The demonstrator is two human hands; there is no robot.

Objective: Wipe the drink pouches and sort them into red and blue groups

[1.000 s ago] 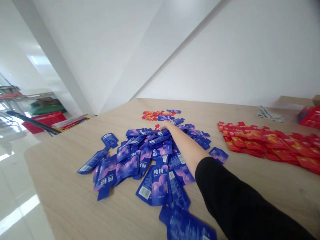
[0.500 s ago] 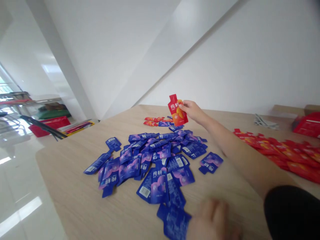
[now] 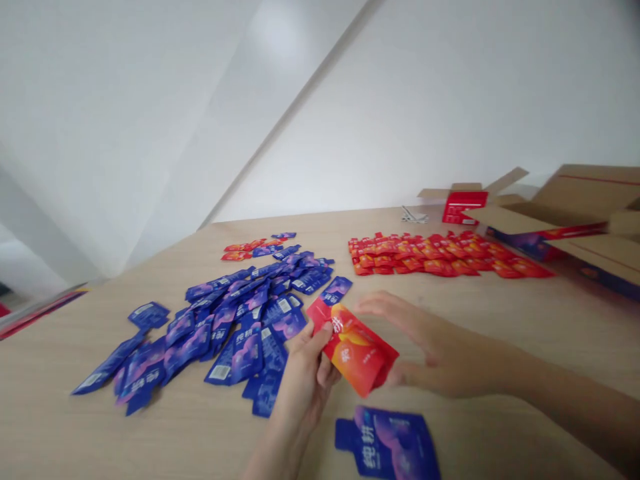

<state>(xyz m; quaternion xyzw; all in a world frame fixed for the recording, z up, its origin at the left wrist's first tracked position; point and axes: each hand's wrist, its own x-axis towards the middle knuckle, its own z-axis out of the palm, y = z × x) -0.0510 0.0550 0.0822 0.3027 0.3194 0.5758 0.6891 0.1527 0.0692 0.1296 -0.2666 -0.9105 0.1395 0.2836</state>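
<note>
My left hand pinches a red pouch with orange fruit pictures near its spout end, above the table. To the right of that pouch is my right hand, slightly blurred, its thumb and fingers spread around the pouch's far end with a gap above. A heap of blue pouches lies to the left. One single blue pouch rests on the table below the hands, and another lies just behind the red one.
Overlapping rows of red pouches lie at the right back. Behind them stand a small open red box and a large open carton. White folded pieces lie near the wall. A few red pouches sit at the left back.
The view has turned right, showing the cartons. The red pouch has come from the back toward me and is now in my left hand. My right hand, which held it up, is open.
</note>
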